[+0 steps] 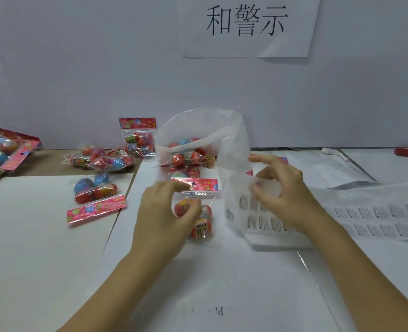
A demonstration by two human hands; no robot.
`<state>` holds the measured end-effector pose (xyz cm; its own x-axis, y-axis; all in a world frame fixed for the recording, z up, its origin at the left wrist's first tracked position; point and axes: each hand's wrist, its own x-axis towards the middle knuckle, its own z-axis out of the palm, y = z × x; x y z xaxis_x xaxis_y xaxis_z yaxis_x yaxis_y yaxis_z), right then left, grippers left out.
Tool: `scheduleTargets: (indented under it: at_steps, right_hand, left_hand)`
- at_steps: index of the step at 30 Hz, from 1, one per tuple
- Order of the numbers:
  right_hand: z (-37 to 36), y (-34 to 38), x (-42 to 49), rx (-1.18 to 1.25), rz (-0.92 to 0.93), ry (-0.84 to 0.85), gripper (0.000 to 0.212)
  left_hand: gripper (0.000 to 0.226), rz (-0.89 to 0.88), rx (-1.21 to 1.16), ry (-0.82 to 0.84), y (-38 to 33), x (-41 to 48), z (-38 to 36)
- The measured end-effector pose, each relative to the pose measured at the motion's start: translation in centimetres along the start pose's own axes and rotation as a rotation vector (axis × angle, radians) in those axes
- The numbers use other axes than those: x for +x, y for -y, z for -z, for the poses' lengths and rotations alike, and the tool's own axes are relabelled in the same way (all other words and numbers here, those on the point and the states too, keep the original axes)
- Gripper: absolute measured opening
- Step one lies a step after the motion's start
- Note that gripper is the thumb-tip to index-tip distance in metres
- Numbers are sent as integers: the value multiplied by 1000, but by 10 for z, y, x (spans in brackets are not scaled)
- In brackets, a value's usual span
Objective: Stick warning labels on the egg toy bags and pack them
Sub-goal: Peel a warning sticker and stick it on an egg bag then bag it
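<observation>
At the middle of the white table (222, 271), the left hand (164, 212) grips an egg toy bag (204, 212) around its eggs. The bag lies flat, its long axis running away from the person, with the red flowered header card at the far end. Just behind it, a large clear plastic bag (205, 130) stands open, holding more egg bags. The right hand (282, 195) hovers with fingers curled over the label sheet (375, 214); whether it pinches anything cannot be told. A spare egg bag (95, 195) lies well to the left.

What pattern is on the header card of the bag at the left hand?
Header card of the egg toy bag: pink-red with flowers; head view.
</observation>
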<state>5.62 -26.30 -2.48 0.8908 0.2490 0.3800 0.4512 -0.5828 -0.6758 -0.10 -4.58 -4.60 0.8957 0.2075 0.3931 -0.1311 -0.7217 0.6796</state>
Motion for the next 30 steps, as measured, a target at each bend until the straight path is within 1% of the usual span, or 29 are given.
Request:
scheduleTargets:
  at_steps: [1, 2, 4, 5, 6, 7, 9, 10, 11, 12, 13, 14, 16, 17, 19, 20, 22, 24, 27, 30]
  right_hand:
    - [2, 4, 0, 124, 44, -114, 48]
    - [5, 9, -1, 232, 93, -198, 48]
    - [11, 17, -3, 399, 179, -268, 49]
    - [13, 21, -4, 445, 200, -263, 49]
    - [13, 23, -5, 464, 209, -242, 48]
    - [12, 26, -6, 461, 209, -214, 48]
    - [8, 29, -9, 383, 179, -166, 47]
    - [5, 29, -10, 328, 157, -146, 46]
    - [1, 30, -11, 271, 141, -127, 46]
    - [-2, 31, -12, 207, 143, -120, 49]
    - [-6, 33, -14, 144, 164, -124, 55]
    - [-9, 35, -15, 95, 203, -135, 64]
    - [-13, 39, -18, 44, 305, -185, 81]
    - [-16, 41, -20, 26, 350, -220, 81]
    - [-21, 44, -23, 3, 395, -270, 68]
    - [-24, 46, -24, -5, 385, -266, 59]
    - [-31, 48, -27, 20, 305, -225, 45]
    - [-37, 50, -29, 96, 209, -196, 37]
    - [-38, 49, -29, 179, 139, -251, 24]
    - [-38, 50, -28, 192, 123, -295, 20]
  left_hand:
    - [15, -28, -97, 27, -8, -6, 0]
    - [14, -19, -203, 80, -16, -13, 1]
    - [33, 92, -413, 258, -31, -24, 2]
    - [40, 155, -499, 359, -38, -27, 2]
    - [41, 205, -597, 450, -43, -29, 0]
    - [37, 257, -735, 497, -46, -31, -2]
    - [30, 374, -1091, 488, -49, -29, -5]
    - [36, 431, -1260, 465, -49, -27, -6]
    - [46, 476, -1405, 447, -47, -25, -5]
    - [53, 511, -1512, 443, -46, -22, -2]
    - [55, 545, -1582, 445, -46, -20, 0]
    - [52, 573, -1622, 444, -45, -19, 1]
    - [34, 623, -1651, 412, -43, -16, 3]
    - [27, 643, -1656, 396, -43, -15, 3]
    - [28, 642, -1657, 361, -42, -15, 1]
    - [28, 622, -1632, 340, -42, -16, -1]
    - [18, 574, -1539, 291, -41, -17, -4]
    - [6, 534, -1452, 241, -39, -19, -7]
    - [13, 479, -1407, 210, -37, -21, -10]
    - [40, 440, -1334, 220, -38, -23, -13]
